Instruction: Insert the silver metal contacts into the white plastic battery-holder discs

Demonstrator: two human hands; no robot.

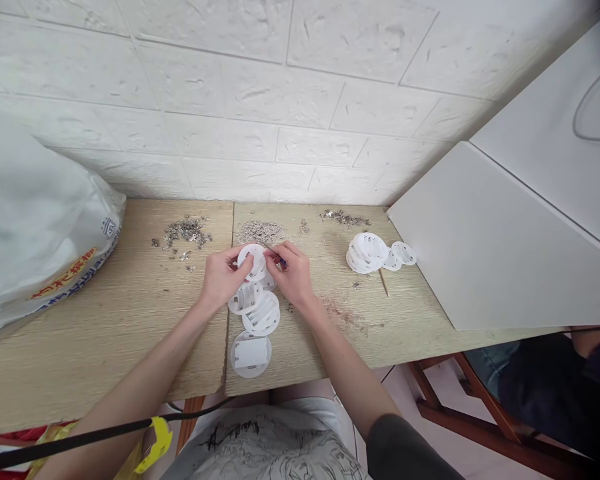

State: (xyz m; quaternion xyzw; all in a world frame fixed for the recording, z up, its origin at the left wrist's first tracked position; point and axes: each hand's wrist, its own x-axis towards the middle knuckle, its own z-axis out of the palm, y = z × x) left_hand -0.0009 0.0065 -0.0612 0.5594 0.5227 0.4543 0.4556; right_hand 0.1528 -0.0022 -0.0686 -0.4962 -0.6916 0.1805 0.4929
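Note:
My left hand point(223, 272) grips a round white plastic battery holder point(257, 257) by its left side, the thumb lying across its face. My right hand point(291, 272) pinches a thin stick-like tool point(269, 248) whose tip is at the right edge of that disc. What the tip touches is too small to tell. Below my hands, several more white discs overlap in a line, among them a slotted battery holder point(261, 313) and one with a flat rectangular cover point(251, 353). Just beyond my fingers lies a pile of tiny metal parts point(261, 231).
Metal clips point(187, 231) are heaped at the left, and darker metal pieces point(345, 217) near the wall. A stack of white discs point(367, 252) stands at the right, with a thin wooden stick point(383, 283) beside it. A white plastic bag point(45, 233) and a white panel point(460, 247) flank the table.

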